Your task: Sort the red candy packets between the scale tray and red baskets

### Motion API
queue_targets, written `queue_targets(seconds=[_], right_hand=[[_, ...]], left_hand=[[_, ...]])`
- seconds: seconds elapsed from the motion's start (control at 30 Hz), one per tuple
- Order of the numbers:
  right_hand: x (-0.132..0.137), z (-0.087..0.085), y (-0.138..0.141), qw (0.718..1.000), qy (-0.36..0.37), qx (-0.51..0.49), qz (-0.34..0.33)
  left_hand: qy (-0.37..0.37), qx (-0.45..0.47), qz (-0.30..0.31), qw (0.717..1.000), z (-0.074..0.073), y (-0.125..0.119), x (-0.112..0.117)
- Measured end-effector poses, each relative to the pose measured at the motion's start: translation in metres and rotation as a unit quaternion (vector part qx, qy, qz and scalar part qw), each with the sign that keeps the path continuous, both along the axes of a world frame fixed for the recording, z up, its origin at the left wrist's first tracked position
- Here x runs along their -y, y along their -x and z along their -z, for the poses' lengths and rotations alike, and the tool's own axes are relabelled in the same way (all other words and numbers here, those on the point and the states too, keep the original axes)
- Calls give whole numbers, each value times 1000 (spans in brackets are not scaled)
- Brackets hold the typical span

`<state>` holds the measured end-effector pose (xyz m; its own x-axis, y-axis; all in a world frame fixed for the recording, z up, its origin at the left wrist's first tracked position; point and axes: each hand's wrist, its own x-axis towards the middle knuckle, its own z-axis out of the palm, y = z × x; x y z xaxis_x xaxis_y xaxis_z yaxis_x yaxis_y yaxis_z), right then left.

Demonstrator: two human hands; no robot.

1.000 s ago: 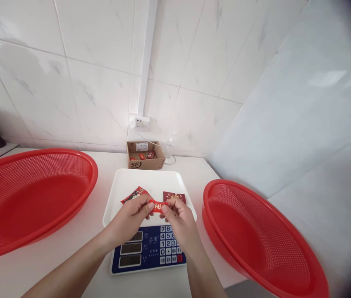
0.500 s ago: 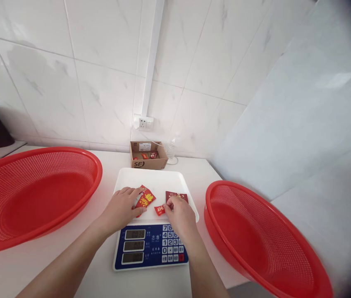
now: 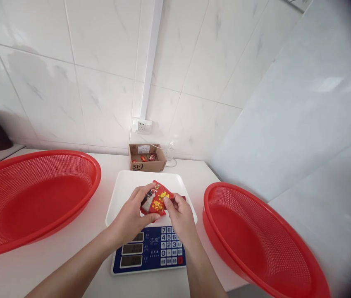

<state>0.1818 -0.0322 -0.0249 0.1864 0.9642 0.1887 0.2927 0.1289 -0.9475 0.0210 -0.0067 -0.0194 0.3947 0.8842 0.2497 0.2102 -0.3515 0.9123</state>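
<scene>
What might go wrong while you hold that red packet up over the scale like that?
1. The red packet is pinched only by the fingertips of the left hand and right hand above the white tray. It might slip, drop onto the tray, or slide off onto the counter.
2. The right wrist hangs close over the scale buttons, so it might press one by mistake.
</scene>
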Motion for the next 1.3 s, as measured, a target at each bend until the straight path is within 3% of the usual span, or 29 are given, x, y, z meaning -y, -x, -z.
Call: queue_targets(seconds=[0.1, 0.2, 0.27, 0.53, 0.77, 0.93, 1.1, 1.3], right_hand=[[3, -6, -2, 999, -2, -27, -25], [6, -9, -3, 998, 2, -26, -59], [8, -9, -2, 998, -2, -21, -59], [8, -8, 0, 999, -6, -9, -44], [8, -11, 0, 999, -24, 23, -10], [7, -10, 2, 998, -31, -47, -5], [6, -7, 2, 995, -14, -76, -61], [4, -8, 1, 996, -10, -79, -41]], left_hand=[[94, 71, 7, 993, -2, -2, -2], [190, 144, 64, 969, -5, 0, -8], [216, 153, 93, 960, -7, 1, -10], [219, 169, 65, 959, -13, -2, -6], [218, 163, 95, 958, -16, -3, -8], [214, 191, 98, 953, -13, -6, -8], [222, 256, 71, 938, -12, -9, -9], [216, 230, 77, 946, -10, -7, -11]])
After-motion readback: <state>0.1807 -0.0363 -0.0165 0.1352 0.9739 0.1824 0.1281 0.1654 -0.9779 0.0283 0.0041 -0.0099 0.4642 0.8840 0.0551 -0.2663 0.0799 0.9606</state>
